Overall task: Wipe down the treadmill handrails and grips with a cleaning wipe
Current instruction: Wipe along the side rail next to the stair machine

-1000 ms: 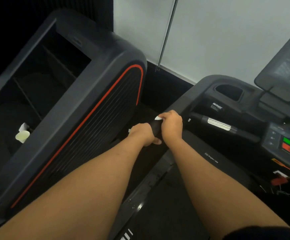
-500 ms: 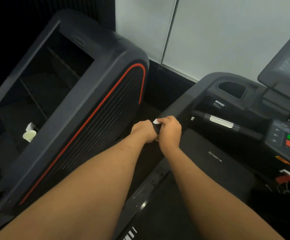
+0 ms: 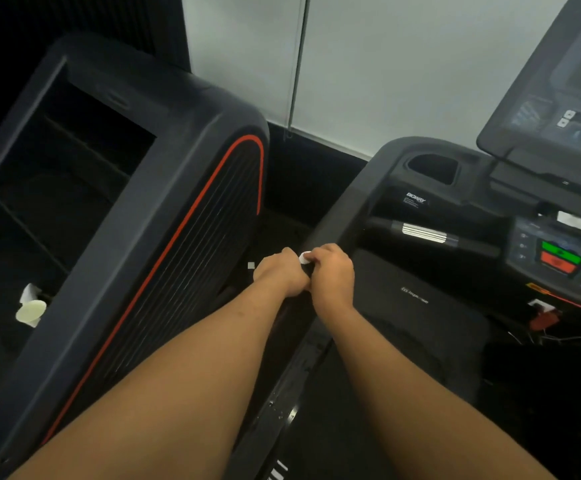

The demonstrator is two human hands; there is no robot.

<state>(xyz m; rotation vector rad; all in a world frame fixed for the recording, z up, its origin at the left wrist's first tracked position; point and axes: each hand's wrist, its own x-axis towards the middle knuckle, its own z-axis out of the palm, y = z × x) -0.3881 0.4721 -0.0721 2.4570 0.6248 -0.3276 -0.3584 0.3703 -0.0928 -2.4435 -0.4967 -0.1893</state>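
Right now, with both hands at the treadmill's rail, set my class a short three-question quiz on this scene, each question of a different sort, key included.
1. True or false: the left hand and the right hand both grip the same handrail.
2. Multiple choice: the button just above the red button on the console is A) green, B) blue, C) yellow.
3. Fill the gap: a white bit of the wipe shows between the two ____.
Key: 1 true; 2 A, the green button; 3 hands.
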